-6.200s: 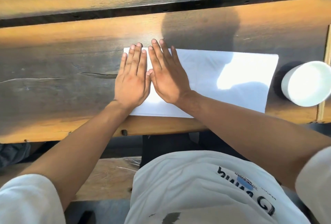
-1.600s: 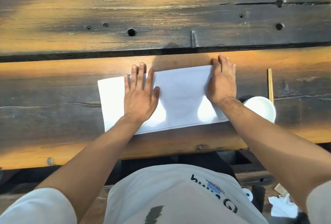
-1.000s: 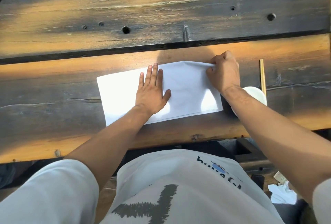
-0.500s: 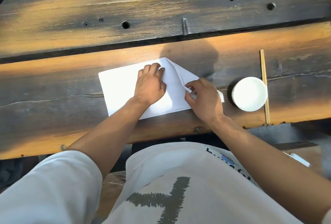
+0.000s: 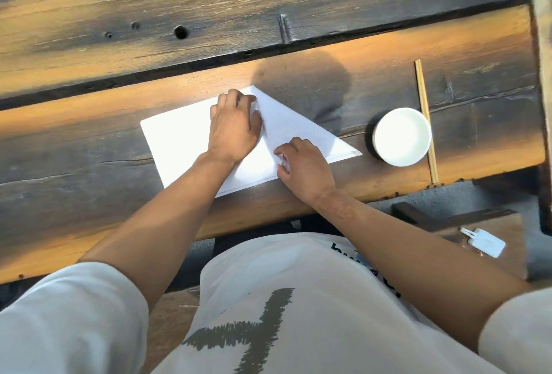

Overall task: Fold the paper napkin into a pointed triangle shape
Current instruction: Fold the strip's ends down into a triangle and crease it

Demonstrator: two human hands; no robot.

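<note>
- Since a moment ago, the far right corner of the napkin [image 5: 191,140] has come down into a slanted flap, brought there by my right hand [image 5: 304,167]
- Left hand [image 5: 234,125] rests on the middle with fingers curled at the peak, pinning the fold's pivot
- Right fingertips pinch the flap's edge near the wooden table [image 5: 89,140] front, so it lines up before creasing
- White cup [image 5: 401,136] stands just right of the tip

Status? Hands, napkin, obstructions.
Left hand pressing napkin at the fold top. Right hand pinching the folded corner. Right half folded diagonally. Cup beside, clear.
</note>
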